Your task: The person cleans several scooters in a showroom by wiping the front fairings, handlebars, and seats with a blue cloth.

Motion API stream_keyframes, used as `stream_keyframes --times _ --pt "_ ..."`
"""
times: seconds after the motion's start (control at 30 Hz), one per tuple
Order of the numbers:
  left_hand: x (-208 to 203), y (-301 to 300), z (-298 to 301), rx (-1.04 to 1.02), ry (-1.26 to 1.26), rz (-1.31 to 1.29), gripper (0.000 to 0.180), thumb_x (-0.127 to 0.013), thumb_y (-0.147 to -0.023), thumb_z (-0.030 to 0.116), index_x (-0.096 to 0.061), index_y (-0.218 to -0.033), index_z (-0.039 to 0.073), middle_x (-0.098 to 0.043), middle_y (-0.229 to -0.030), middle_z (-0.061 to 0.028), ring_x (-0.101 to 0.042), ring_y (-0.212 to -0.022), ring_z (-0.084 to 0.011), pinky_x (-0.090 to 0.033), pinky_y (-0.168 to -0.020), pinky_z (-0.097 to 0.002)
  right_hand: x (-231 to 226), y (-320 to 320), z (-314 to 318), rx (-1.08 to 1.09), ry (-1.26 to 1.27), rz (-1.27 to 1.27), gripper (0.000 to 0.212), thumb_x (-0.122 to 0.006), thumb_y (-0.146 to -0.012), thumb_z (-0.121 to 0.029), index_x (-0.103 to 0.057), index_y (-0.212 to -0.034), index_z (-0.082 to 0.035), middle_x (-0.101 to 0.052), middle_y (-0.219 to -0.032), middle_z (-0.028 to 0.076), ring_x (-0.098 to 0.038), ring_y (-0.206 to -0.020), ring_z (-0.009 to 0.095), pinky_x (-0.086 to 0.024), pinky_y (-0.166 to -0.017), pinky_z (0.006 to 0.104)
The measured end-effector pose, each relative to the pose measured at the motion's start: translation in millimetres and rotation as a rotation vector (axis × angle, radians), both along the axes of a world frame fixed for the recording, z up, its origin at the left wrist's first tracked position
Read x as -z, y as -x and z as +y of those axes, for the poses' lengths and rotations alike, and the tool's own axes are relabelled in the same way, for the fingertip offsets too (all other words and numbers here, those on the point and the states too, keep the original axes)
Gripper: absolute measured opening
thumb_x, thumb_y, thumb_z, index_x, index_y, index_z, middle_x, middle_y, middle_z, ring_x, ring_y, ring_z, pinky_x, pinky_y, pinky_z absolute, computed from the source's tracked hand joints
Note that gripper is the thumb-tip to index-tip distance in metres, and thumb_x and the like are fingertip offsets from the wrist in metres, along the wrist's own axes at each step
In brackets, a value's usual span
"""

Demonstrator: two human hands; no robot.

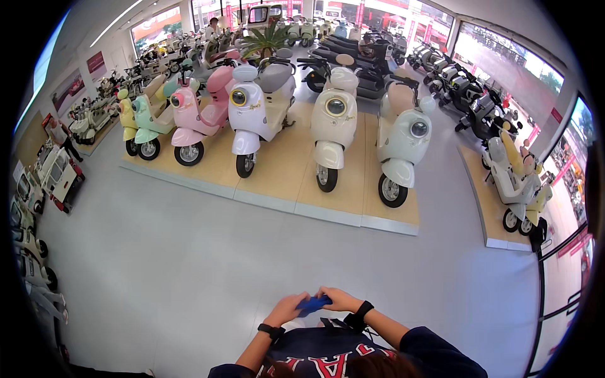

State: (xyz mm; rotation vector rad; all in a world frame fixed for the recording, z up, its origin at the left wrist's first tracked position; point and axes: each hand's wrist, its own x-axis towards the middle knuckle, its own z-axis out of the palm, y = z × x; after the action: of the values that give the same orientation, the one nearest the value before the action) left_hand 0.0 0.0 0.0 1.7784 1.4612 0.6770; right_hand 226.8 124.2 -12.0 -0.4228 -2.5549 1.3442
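"Blue crumpled cloth-like piece (313, 306): where?"

"Bottom centre of frame, between bare left hand (290, 309) and bare right hand (338, 299). Fingers of both pinching it."

"Progress?"

"Pickup looks done. Piece is well apart from the glossy pastel scooters (258, 116), upper centre. What's left: can't tell."

"Between?"

"Smooth grey floor (189, 252), mid-frame, then the pale wood-topped platform (277, 179) under the scooters."
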Motion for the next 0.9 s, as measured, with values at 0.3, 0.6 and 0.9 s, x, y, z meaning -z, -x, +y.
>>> stream_keyframes --times 0.3,0.6,0.9 --pt "-5.6 -1.5 240.2 0.210 0.023 -0.101 0.043 -0.066 -0.086 0.007 -0.052 -0.126 0.011 -0.069 -0.099 -0.0195 -0.066 -0.097 -0.0420 -0.052 -0.084 -0.0482 -14.5 -21.3 175.4 0.367 0.126 -0.165 0.034 -0.073 -0.085 -0.010 -0.051 -0.110 -0.004 -0.067 -0.098 0.017 -0.066 -0.091 0.034 -0.051 -0.081 0.0414" --pt "-3.2 25.6 424.1 0.179 -0.149 0.095 0.036 -0.064 -0.076 -0.001 -0.065 -0.112 0.004 -0.069 -0.106 -0.0170 -0.064 -0.101 -0.0388 -0.051 -0.089 -0.0471 1.7 16.3 376.4 0.191 -0.077 -0.136 0.039 -0.076 -0.078 -0.009 -0.058 -0.113 -0.005 -0.062 -0.101 0.013 -0.056 -0.101 0.035 -0.047 -0.090 0.0417" --pt "-9.2 66.4 598.5 0.041 -0.272 0.139 0.045 -0.059 -0.075 -0.007 -0.061 -0.118 0.005 -0.067 -0.114 -0.0141 -0.060 -0.110 -0.0378 -0.047 -0.094 -0.0460 -19.9 67.8 548.9 0.303 0.154 -0.189 0.041 -0.073 -0.083 -0.008 -0.048 -0.116 -0.006 -0.067 -0.104 0.021 -0.063 -0.103 0.043 -0.049 -0.086 0.0481"
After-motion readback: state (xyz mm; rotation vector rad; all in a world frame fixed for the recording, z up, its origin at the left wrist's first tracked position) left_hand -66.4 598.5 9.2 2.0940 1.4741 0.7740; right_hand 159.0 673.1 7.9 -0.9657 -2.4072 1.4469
